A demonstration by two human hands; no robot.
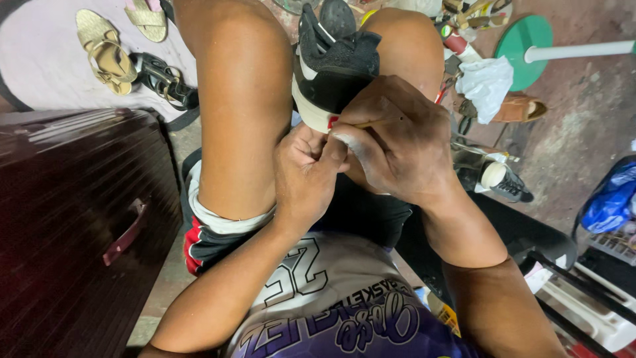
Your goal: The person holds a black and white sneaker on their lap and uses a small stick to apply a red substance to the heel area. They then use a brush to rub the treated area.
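Observation:
A black sneaker with a white sole point(334, 63) is wedged upright between my knees. My left hand point(306, 174) is closed against the heel end of the white sole, gripping it from below. My right hand point(397, 139) covers the sole from the right and pinches a thin yellowish stick point(371, 123) whose tip touches the sole edge. The tip of the stick is partly hidden by my fingers.
A dark maroon suitcase point(73, 219) lies on the left. Gold sandals point(106, 50) and black sandals point(162, 79) lie on a pale mat. A green round base with a white pole point(523, 40), a white rag point(487, 83), a brown shoe point(520, 108) and a blue bag point(613, 195) lie right.

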